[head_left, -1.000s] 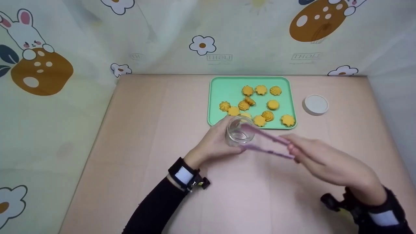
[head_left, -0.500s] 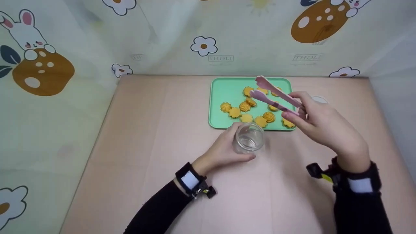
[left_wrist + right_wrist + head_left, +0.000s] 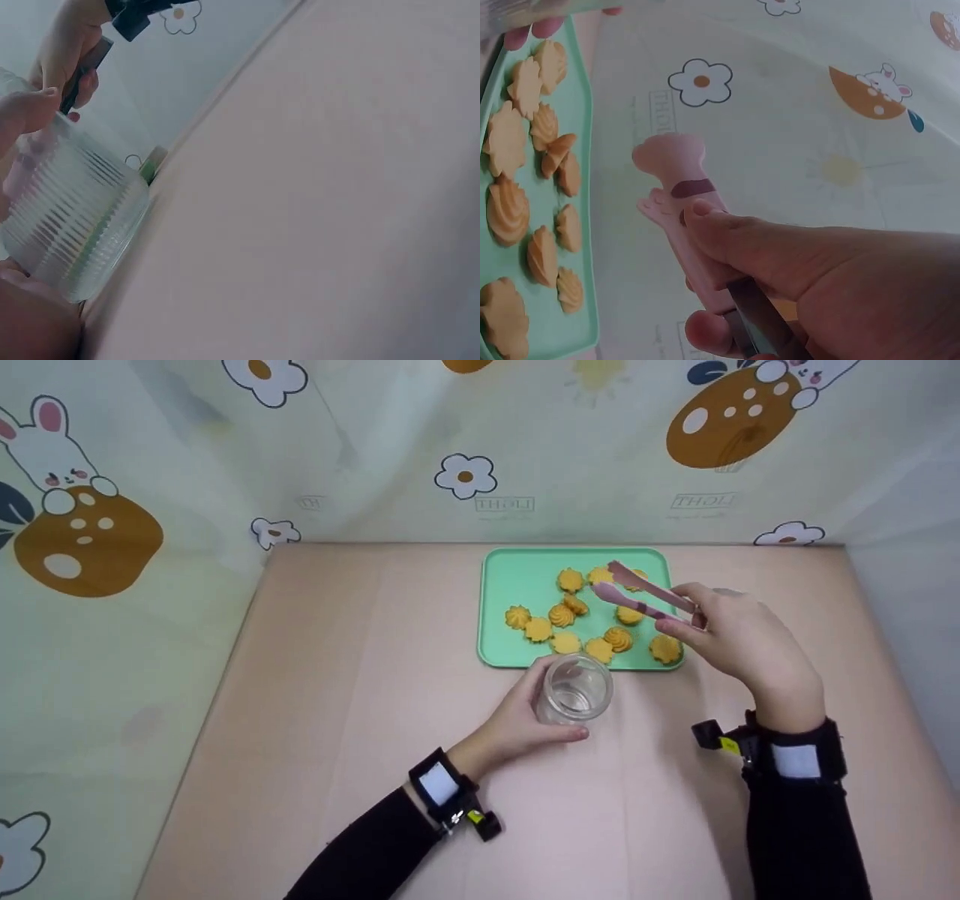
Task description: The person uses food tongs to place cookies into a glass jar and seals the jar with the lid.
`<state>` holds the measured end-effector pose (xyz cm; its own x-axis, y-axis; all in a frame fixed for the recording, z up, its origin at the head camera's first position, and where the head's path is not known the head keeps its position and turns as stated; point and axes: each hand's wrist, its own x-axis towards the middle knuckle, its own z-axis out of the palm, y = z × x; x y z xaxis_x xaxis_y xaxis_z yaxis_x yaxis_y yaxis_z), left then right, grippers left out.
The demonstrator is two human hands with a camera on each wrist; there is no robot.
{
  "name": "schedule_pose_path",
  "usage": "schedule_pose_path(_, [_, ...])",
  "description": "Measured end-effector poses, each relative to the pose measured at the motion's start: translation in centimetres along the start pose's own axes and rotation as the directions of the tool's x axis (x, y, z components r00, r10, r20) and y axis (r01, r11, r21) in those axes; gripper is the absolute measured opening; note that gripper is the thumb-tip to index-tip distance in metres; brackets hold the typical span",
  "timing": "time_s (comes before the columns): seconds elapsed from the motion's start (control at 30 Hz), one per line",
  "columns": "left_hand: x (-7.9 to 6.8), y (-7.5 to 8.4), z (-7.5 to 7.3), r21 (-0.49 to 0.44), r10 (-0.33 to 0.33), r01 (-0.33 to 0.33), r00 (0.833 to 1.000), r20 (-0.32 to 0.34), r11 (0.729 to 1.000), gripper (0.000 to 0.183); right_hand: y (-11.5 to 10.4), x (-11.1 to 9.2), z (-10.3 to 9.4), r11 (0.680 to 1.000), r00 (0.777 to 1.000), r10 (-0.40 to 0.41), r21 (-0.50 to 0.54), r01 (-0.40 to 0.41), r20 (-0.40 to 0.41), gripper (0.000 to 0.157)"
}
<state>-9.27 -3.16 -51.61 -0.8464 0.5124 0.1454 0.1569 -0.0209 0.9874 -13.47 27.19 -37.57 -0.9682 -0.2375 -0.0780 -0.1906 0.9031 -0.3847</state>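
Note:
My left hand [image 3: 510,727] grips a clear glass jar [image 3: 577,690] by its side, its round mouth facing up just in front of the tray. In the left wrist view the jar's ribbed wall [image 3: 82,202] shows, with nothing seen inside. Pink tongs [image 3: 651,588] are held in my right hand [image 3: 750,645], their two tips apart and with no cookie between them. They reach over the right half of a green tray [image 3: 495,585]. Several golden flower-shaped and swirled cookies [image 3: 561,616] lie on it. The right wrist view shows my thumb on the tongs' arm [image 3: 679,165].
A round white lid sits right of the tray, mostly hidden behind my right hand. The wooden-toned table [image 3: 337,660] meets a patterned curtain [image 3: 375,472] behind the tray and at the left. Wrist cameras [image 3: 489,826] stick out from both wrist straps.
My right hand has taken the tongs from over the jar's mouth up and over the tray. The left hand has shifted the jar a little to the right.

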Motion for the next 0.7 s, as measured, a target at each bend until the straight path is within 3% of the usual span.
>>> schedule_pose_path(0.2, [0.1,0.0,0.2,-0.045,0.016,-0.015,1.000,0.015,0.999,0.095,1.5,0.2,-0.3,0.999,0.998,0.053,0.005,-0.053,0.022,0.057])
schedule_pose_path(0.7, [0.2,-0.4,0.0,-0.043,0.018,-0.017,0.999,0.032,0.999,0.094,2.3,0.4,0.2,0.988,0.980,0.151,-0.002,-0.152,0.129,0.070])
